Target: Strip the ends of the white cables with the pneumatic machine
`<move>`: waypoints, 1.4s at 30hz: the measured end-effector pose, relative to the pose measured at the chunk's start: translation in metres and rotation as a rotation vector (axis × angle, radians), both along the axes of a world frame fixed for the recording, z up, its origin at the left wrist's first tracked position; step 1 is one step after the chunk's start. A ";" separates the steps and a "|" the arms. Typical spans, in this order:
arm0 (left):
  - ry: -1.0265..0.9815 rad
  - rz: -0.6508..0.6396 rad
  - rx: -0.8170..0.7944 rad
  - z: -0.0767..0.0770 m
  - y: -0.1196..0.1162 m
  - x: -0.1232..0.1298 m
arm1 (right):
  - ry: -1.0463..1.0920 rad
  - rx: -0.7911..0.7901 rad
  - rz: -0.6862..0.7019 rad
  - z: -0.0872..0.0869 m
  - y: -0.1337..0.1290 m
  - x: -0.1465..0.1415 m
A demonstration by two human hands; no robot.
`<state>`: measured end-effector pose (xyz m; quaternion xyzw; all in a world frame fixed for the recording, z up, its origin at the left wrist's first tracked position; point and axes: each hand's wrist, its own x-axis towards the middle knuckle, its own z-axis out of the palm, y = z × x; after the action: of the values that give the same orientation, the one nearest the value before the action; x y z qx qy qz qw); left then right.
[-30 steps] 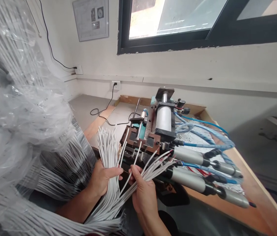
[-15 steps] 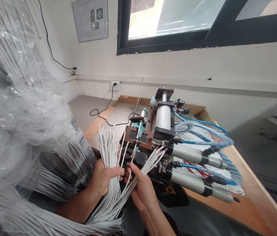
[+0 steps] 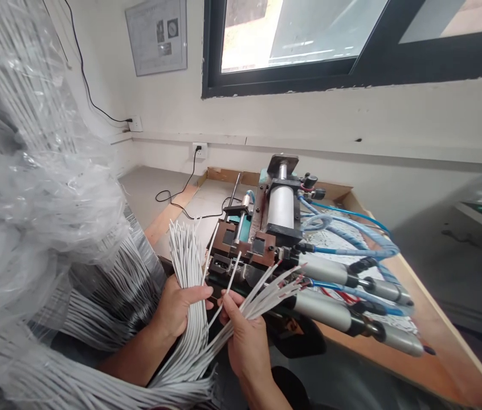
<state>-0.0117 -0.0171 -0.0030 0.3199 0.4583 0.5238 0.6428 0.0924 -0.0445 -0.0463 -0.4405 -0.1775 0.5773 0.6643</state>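
Observation:
My left hand is wrapped round a thick upright bundle of light grey cables, thumb across its front. My right hand holds a thinner bundle of cables that fans out to the right, with reddish wire showing at several tips. Between its thumb and forefinger it also pinches a single cable, whose white tip points up at the jaws of a pneumatic machine. Whether that tip touches the jaws I cannot tell. Both bundles run down into one mass of cables at the lower left.
Plastic-wrapped cables rise at the left. The machine's metal cylinders and blue air hoses extend right across a wooden-edged bench. A black power cord runs to a wall socket. A window is above.
The machine's right jaw block has shifted right, widening the gap between the jaws. My right hand has lowered slightly, and its bundle's tips spread further right. My left hand keeps its hold.

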 end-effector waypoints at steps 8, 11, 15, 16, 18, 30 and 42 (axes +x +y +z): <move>-0.024 0.007 0.026 0.005 0.008 0.002 | 0.188 -0.123 -0.059 0.019 0.015 0.005; -0.027 0.014 0.013 0.004 0.010 0.003 | 0.245 -0.143 -0.016 0.020 0.019 0.007; -0.043 0.028 0.000 0.001 0.010 0.002 | 0.269 -0.155 0.013 0.015 0.020 0.007; -0.045 0.028 -0.006 0.001 0.009 0.002 | 0.274 -0.159 0.027 0.015 0.020 0.007; -0.045 0.022 -0.018 0.000 0.007 0.001 | 0.279 -0.162 0.065 0.015 0.019 0.007; 0.020 -0.149 0.010 -0.004 -0.009 0.006 | 0.094 -0.031 0.087 0.022 0.004 0.005; 0.014 -0.033 -0.086 -0.013 -0.013 -0.003 | 0.021 -0.141 0.111 0.001 -0.001 0.008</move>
<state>-0.0144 -0.0305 -0.0157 0.3029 0.4796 0.4907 0.6614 0.1007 -0.0451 -0.0452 -0.4695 -0.1535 0.6289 0.6005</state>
